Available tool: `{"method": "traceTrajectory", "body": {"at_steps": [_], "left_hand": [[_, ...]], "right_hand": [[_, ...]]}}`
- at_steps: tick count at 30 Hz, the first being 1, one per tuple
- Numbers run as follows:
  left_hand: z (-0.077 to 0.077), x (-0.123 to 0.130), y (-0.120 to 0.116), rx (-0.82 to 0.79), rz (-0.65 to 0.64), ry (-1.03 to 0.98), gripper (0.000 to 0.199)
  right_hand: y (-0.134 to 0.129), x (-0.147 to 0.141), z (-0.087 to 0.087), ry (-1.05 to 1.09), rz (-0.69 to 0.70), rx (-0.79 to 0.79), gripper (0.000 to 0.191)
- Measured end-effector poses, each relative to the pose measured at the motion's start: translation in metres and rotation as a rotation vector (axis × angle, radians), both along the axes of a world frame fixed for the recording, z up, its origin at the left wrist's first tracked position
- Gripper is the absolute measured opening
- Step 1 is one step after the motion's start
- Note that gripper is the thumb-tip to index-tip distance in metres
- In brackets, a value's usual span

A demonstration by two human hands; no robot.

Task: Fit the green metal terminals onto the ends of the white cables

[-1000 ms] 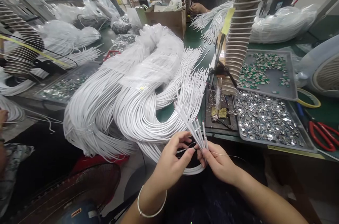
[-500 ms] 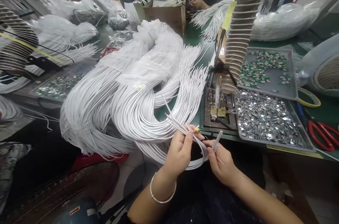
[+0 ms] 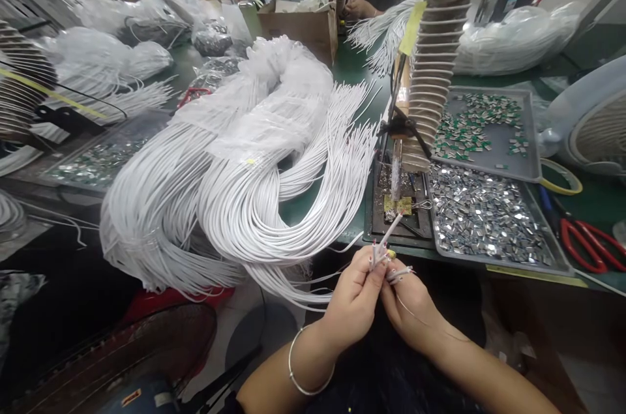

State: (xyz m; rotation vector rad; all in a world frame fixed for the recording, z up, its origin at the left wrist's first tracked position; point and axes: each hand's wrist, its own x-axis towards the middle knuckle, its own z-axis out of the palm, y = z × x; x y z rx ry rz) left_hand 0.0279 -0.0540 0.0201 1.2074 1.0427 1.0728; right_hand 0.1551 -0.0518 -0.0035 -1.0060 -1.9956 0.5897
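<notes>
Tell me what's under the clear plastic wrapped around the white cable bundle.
White cables show faintly through the clear plastic; its folds hide how they lie and whatever else may be beneath.

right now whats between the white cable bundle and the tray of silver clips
In the head view, a dark work tray holding a yellow pad lies between the white cable bundle and the tray of silver clips.

No lettering, brand or number is being made out in view, since the yellow tag (image 3: 411, 28) on the ribbed duct (image 3: 435, 75) and the yellow strip (image 3: 535, 276) on the metal tray (image 3: 557, 264) are being shown without legible marks.
</notes>
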Motion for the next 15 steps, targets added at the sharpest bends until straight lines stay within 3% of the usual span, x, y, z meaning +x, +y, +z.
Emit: {"method": "traceTrajectory", "body": {"at_steps": [9, 15], "left_hand": [[-0.002, 0.003, -0.005, 0.194, -0.04, 0.222, 0.022], [-0.001, 0.005, -0.002, -0.008, 0.088, 0.11, 0.025]], "right_hand": [[-0.003, 0.001, 0.001, 0.004, 0.039, -0.131, 0.021], [-0.002, 0.004, 0.011, -0.069, 0.108, -0.119, 0.031]]}}
